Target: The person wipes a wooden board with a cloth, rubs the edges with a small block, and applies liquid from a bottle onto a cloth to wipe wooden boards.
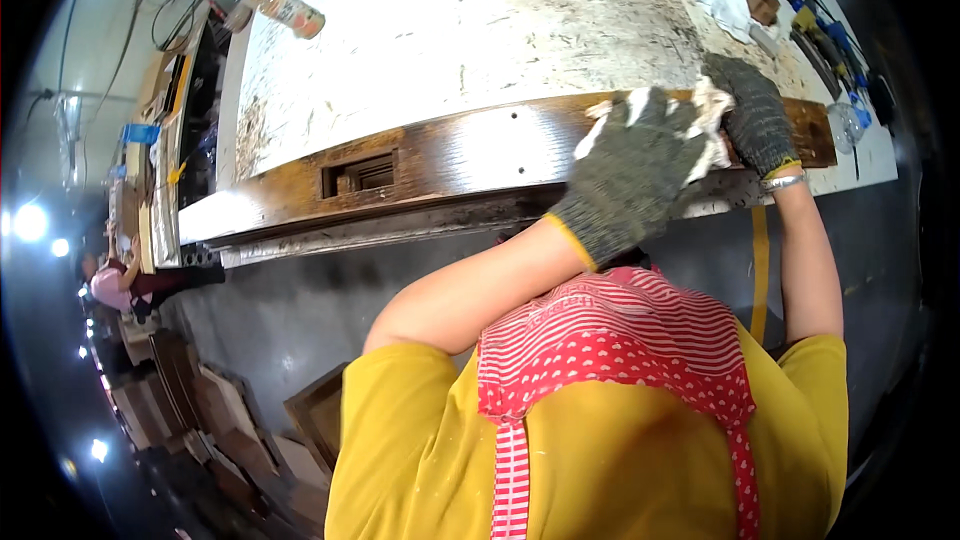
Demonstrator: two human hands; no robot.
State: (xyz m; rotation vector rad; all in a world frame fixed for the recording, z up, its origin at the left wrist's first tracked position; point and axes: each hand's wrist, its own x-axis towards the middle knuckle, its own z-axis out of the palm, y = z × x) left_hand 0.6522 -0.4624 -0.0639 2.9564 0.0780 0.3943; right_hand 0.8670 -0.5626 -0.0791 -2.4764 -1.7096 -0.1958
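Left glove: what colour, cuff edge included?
The left glove is dark grey-green with a yellow cuff edge, best seen in the head view.

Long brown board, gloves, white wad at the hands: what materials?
Board: probably wood, dark and glossy; grain shows, light glares off it.
Gloves: apparently knitted yarn, matte; coarse, speckled surface.
Wad: dull cloth or paper, crumpled folds; can't tell which.
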